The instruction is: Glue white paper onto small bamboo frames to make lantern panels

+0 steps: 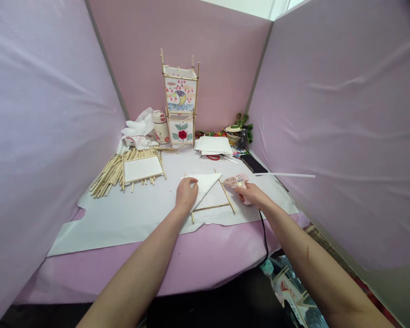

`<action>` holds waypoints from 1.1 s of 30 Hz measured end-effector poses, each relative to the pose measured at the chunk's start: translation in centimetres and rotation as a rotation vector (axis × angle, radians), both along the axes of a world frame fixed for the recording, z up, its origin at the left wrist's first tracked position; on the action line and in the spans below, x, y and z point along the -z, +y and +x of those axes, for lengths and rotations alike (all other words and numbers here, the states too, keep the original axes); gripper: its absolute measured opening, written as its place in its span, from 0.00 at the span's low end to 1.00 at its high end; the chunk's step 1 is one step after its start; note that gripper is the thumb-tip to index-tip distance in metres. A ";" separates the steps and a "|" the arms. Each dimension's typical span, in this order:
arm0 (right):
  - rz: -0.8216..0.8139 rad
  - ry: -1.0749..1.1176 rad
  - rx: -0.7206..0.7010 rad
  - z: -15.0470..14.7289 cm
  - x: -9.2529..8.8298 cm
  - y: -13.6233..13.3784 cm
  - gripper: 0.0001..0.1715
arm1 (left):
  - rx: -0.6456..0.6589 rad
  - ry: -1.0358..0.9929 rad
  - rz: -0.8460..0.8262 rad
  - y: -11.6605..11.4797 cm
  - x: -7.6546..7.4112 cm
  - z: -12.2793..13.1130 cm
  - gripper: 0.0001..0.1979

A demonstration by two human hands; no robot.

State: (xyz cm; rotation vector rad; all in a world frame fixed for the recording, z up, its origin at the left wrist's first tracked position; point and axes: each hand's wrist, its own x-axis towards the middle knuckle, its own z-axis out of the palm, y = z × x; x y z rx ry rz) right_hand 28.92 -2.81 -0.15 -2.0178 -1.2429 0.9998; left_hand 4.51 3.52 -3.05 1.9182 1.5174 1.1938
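Observation:
My left hand (pixel 187 196) pinches the edge of a white paper sheet (pixel 207 183), which is folded back over a frame of thin bamboo sticks (pixel 212 207). The frame lies flat on the table, with its lower and right sticks showing. Just right of it, my right hand (pixel 253 195) grips a pale pink hot glue gun (pixel 235 180). The gun's nozzle points left at the frame's right stick; whether it touches cannot be made out. A long white glue stick (pixel 287 175) juts out behind the gun, and a black cord (pixel 263 232) hangs below.
Left lies a pile of bamboo sticks (pixel 105 177) with a paper-covered frame (pixel 141 169) on top. A decorated lantern (pixel 181 98) and a bottle (pixel 160 128) stand behind. White sheets (pixel 213 145), a dark phone (pixel 253 164) and a plant (pixel 242 120) are back right. Cloth walls enclose three sides.

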 end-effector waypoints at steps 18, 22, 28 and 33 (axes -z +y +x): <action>0.055 -0.062 -0.040 -0.6 -1.2 -3.2 0.20 | -0.010 0.006 -0.008 -0.1 -0.1 0.0 0.09; 0.049 -0.083 -0.044 -0.7 -1.3 -3.5 0.19 | 0.000 0.001 -0.003 0.0 0.0 0.0 0.09; 0.043 -0.090 -0.048 -0.6 -1.1 -3.7 0.18 | -0.003 0.013 0.005 0.0 0.0 0.0 0.09; 0.039 -0.124 -0.064 -0.4 -1.1 -3.8 0.19 | -0.003 0.018 0.007 0.0 0.0 0.1 0.09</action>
